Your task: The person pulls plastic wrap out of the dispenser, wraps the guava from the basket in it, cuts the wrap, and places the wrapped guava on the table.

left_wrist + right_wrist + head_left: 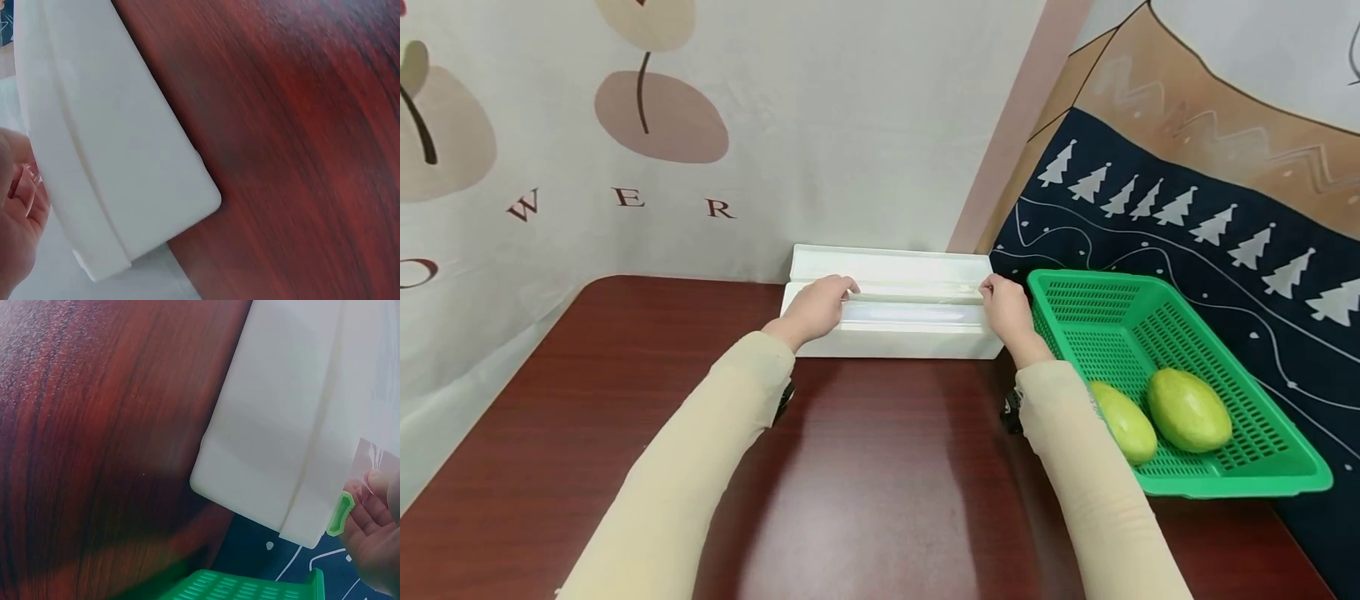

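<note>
A long white cling film dispenser [895, 342] lies at the back of the brown table with its lid [891, 263] raised. Clear cling film [365, 459] shows at its right end, puckered where my right hand [1007, 315] pinches it between thumb and finger. My left hand [816, 310] is at the dispenser's left part, thumb and fingers together on a bit of the clear film. The left wrist view shows that hand [22, 215] partly behind the white body. A small green piece [340, 514] sits at the dispenser's right end, beside the right fingers.
On the right stands a green plastic basket [1255, 485] with two green-yellow fruits [1189, 410] in it, close to my right forearm. The brown table [880, 483] reaches toward me. A printed cloth [850, 125] hangs behind the dispenser.
</note>
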The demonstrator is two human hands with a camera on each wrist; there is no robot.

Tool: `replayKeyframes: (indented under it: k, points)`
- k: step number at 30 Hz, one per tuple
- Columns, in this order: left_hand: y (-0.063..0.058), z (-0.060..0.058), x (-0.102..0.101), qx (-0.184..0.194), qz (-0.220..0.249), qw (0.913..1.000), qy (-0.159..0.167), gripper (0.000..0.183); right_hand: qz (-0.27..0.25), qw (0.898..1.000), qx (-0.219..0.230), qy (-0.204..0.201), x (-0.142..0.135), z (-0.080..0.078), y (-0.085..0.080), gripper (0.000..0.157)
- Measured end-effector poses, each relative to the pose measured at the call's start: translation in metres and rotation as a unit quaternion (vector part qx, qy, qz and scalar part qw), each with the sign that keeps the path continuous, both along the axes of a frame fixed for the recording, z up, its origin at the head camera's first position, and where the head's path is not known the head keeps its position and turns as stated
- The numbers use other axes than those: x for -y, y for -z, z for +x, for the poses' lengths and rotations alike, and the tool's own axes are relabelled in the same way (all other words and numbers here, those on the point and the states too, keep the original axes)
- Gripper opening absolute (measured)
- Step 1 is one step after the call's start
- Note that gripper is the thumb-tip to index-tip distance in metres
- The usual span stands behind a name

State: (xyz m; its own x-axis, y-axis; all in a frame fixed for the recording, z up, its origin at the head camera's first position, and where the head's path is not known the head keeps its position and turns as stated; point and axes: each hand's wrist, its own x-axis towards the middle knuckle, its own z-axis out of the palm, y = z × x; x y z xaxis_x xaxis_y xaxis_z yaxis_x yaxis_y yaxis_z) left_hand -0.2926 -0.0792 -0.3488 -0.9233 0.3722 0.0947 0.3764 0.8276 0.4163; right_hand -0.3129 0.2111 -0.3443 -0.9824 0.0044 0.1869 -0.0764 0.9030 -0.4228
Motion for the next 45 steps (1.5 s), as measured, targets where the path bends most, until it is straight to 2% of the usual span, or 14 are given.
replayKeyframes:
  k: [6,11,16,19,22,24,26,29,31,36,39,42,43,45]
  points:
    - [-0.001,-0.001,0.018,-0.008,-0.020,0.9996,-0.021,0.024,-0.023,1.000,0.002,0.000,0.002,0.001,-0.003,0.019]
    - [-0.005,-0.001,0.035,0.003,-0.023,0.9996,-0.015,0.018,-0.031,0.999,0.004,0.013,0.001,0.000,-0.004,0.021]
    - [-0.010,0.000,0.040,-0.017,-0.028,0.9993,-0.020,0.015,-0.086,0.995,0.022,0.039,-0.001,-0.002,-0.004,0.023]
    - [-0.010,0.000,0.040,-0.040,-0.050,0.9974,-0.032,0.015,-0.157,0.984,0.056,0.065,-0.003,-0.003,-0.007,0.025]
    - [-0.009,-0.001,0.041,-0.075,-0.092,0.9918,-0.048,0.017,-0.234,0.964,0.087,0.094,-0.004,-0.004,-0.010,0.029]
    - [-0.008,-0.001,0.043,-0.091,-0.117,0.9873,-0.059,0.019,-0.268,0.952,0.095,0.113,-0.006,-0.005,-0.010,0.029]
    - [-0.007,-0.001,0.045,-0.089,-0.126,0.9855,-0.069,0.021,-0.292,0.942,0.098,0.131,-0.007,-0.007,-0.010,0.028]
    - [-0.008,0.000,0.047,-0.059,-0.104,0.9891,-0.085,0.024,-0.321,0.928,0.105,0.155,-0.007,-0.010,-0.009,0.033]
    - [-0.008,-0.001,0.047,-0.032,-0.077,0.9920,-0.095,0.025,-0.329,0.923,0.113,0.167,-0.008,-0.011,-0.009,0.035]
    - [-0.009,-0.004,0.047,0.038,0.026,0.9919,-0.118,0.024,-0.324,0.919,0.137,0.180,-0.009,-0.015,-0.012,0.035]
    - [-0.010,-0.004,0.047,0.077,0.098,0.9829,-0.135,0.028,-0.331,0.914,0.150,0.182,-0.009,-0.017,-0.014,0.035]
    - [-0.012,-0.003,0.044,0.093,0.137,0.9717,-0.168,0.033,-0.341,0.907,0.165,0.184,-0.010,-0.018,-0.015,0.036]
    - [-0.013,-0.002,0.042,0.095,0.144,0.9677,-0.185,0.034,-0.337,0.908,0.172,0.182,-0.011,-0.018,-0.016,0.037]
    - [-0.015,-0.001,0.039,0.092,0.145,0.9606,-0.218,0.032,-0.313,0.916,0.185,0.172,-0.010,-0.017,-0.018,0.036]
